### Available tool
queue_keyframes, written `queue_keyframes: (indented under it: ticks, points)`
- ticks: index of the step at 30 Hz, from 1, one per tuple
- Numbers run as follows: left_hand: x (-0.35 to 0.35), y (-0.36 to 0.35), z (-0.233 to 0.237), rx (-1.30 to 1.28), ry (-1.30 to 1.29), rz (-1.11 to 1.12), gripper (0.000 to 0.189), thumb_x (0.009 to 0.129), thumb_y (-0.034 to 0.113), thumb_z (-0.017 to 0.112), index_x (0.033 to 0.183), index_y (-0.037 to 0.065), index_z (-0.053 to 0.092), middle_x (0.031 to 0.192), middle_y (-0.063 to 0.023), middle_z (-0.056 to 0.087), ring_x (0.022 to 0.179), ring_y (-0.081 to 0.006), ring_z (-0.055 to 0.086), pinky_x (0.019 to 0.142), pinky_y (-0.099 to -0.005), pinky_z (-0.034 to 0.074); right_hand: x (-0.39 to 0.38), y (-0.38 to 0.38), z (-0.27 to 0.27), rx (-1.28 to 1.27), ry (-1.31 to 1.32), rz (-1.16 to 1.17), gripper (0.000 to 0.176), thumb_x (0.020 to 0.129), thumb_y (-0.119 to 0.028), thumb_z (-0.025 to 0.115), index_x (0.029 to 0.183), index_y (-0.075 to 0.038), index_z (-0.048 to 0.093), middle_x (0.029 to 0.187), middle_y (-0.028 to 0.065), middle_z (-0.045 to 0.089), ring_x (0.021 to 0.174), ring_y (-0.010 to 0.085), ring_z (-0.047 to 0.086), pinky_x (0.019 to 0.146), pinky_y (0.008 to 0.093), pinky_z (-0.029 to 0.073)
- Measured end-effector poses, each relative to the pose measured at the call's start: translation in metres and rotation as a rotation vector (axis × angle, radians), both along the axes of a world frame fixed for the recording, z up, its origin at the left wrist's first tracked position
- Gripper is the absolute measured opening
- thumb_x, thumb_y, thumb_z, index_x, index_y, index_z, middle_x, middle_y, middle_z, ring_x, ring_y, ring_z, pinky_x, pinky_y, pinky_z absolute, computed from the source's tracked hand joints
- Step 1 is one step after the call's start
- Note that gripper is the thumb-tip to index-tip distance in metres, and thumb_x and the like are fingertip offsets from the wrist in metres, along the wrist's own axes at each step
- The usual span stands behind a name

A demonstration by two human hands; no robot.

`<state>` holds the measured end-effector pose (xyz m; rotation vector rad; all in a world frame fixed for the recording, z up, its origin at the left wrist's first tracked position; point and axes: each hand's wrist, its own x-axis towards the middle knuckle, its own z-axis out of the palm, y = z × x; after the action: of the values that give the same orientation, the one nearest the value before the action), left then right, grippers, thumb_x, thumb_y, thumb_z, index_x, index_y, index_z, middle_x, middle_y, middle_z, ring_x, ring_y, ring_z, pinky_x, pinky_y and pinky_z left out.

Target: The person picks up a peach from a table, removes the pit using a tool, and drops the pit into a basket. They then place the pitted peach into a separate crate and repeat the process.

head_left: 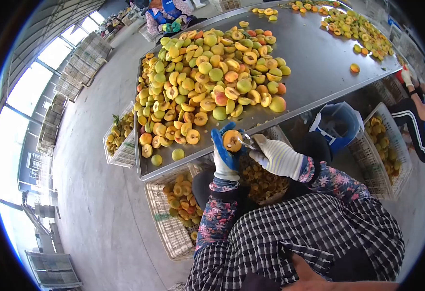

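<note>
My left hand [223, 154], in a blue-and-white glove, grips an orange apricot half [232, 140] with its cut face up. My right hand [275, 156], in a white striped glove, holds a small metal knife [247, 142] whose blade touches the fruit's right side. Both hands hover just off the near edge of a metal table [319, 63]. A large heap of yellow, green and orange apricots [207, 77], whole and halved, covers the table's left part.
A white crate of apricot pieces [173, 218] sits under the table by my knees, another crate [120, 140] at the table's left end, a third [384, 150] at right beside a blue bucket [341, 123]. Other people work at far left [166, 14] and right [418, 116].
</note>
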<state>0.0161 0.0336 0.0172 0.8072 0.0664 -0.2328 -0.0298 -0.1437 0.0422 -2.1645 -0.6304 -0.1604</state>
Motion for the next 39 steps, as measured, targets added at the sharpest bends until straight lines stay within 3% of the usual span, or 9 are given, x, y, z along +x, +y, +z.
queue_keyframes:
  ticks: [4, 9, 15, 18, 22, 29, 32, 35, 39]
  points:
    - [-0.015, -0.020, 0.005, 0.265, -0.281, 0.146, 0.060, 0.101, 0.054, 0.035, 0.129, 0.003, 0.048, 0.116, -0.0144, 0.058, 0.105, -0.0231, 0.060, 0.091, -0.0356, 0.051, -0.002, 0.006, -0.007, -0.039, -0.100, -0.040, 0.040, 0.092, -0.019, 0.058, 0.121, 0.001, 0.039, 0.087, 0.0230, 0.064, 0.077, 0.0428, 0.063, 0.063, 0.0477, 0.051]
    - [-0.019, -0.038, 0.001, 0.295, -0.333, 0.241, 0.059, 0.102, 0.052, 0.033, 0.128, 0.000, 0.048, 0.115, -0.0132, 0.058, 0.108, -0.0225, 0.057, 0.096, -0.0349, 0.047, -0.003, 0.007, -0.024, -0.057, -0.038, -0.072, 0.039, 0.090, -0.022, 0.060, 0.115, 0.004, 0.044, 0.079, 0.0224, 0.063, 0.071, 0.0428, 0.062, 0.060, 0.0478, 0.050]
    - [-0.022, -0.049, -0.001, 0.426, -0.383, 0.401, 0.055, 0.103, 0.050, 0.035, 0.124, 0.001, 0.050, 0.114, -0.0125, 0.058, 0.105, -0.0213, 0.057, 0.095, -0.0347, 0.046, 0.006, 0.008, -0.042, 0.114, -0.032, 0.025, 0.024, 0.098, -0.019, 0.045, 0.108, 0.003, 0.049, 0.079, 0.0202, 0.063, 0.073, 0.0395, 0.062, 0.061, 0.0444, 0.050]
    - [-0.015, -0.039, -0.020, 0.362, -0.314, 0.299, 0.055, 0.103, 0.050, 0.035, 0.123, 0.002, 0.050, 0.112, -0.0122, 0.059, 0.103, -0.0209, 0.058, 0.094, -0.0338, 0.046, 0.002, -0.005, -0.006, -0.278, 0.041, 0.017, 0.023, 0.098, -0.018, 0.046, 0.107, 0.002, 0.050, 0.083, 0.0208, 0.062, 0.079, 0.0386, 0.062, 0.065, 0.0431, 0.051]
    - [-0.018, -0.039, -0.011, 0.299, -0.252, 0.259, 0.053, 0.103, 0.049, 0.036, 0.121, 0.002, 0.051, 0.110, -0.0121, 0.060, 0.102, -0.0210, 0.058, 0.093, -0.0333, 0.047, 0.001, 0.008, -0.053, 0.037, 0.011, 0.009, 0.028, 0.089, -0.015, 0.059, 0.109, 0.002, 0.049, 0.088, 0.0222, 0.062, 0.082, 0.0400, 0.062, 0.067, 0.0424, 0.051]
    - [-0.015, -0.030, -0.014, 0.191, -0.199, 0.156, 0.051, 0.103, 0.047, 0.038, 0.120, 0.001, 0.052, 0.110, -0.0126, 0.060, 0.101, -0.0233, 0.059, 0.092, -0.0354, 0.049, 0.007, 0.004, -0.044, -0.017, 0.171, 0.074, 0.023, 0.095, -0.012, 0.054, 0.112, 0.002, 0.049, 0.093, 0.0212, 0.061, 0.086, 0.0384, 0.061, 0.074, 0.0398, 0.049]
    - [-0.005, -0.019, -0.025, 0.088, -0.203, 0.057, 0.046, 0.104, 0.042, 0.037, 0.119, 0.001, 0.053, 0.110, -0.0109, 0.060, 0.099, -0.0205, 0.061, 0.090, -0.0343, 0.052, 0.003, 0.012, -0.050, 0.218, 0.232, 0.098, 0.024, 0.096, -0.012, 0.052, 0.115, 0.001, 0.048, 0.097, 0.0192, 0.059, 0.090, 0.0348, 0.060, 0.077, 0.0379, 0.049]
    - [-0.009, -0.035, -0.017, 0.007, -0.130, 0.279, 0.042, 0.101, 0.043, 0.045, 0.115, 0.004, 0.054, 0.109, -0.0096, 0.060, 0.101, -0.0249, 0.060, 0.096, -0.0434, 0.050, -0.001, 0.022, -0.051, 0.455, 0.293, 0.125, 0.025, 0.098, -0.012, 0.051, 0.118, 0.001, 0.048, 0.102, 0.0172, 0.058, 0.094, 0.0312, 0.058, 0.080, 0.0361, 0.048]
    - [-0.008, -0.036, -0.029, -0.049, -0.189, 0.289, 0.034, 0.102, 0.037, 0.046, 0.114, 0.007, 0.055, 0.109, -0.0087, 0.059, 0.101, -0.0251, 0.060, 0.095, -0.0482, 0.050, 0.002, 0.018, -0.047, -0.137, 0.220, 0.112, 0.023, 0.101, -0.014, 0.044, 0.118, 0.001, 0.048, 0.104, 0.0168, 0.058, 0.099, 0.0298, 0.057, 0.085, 0.0332, 0.046]
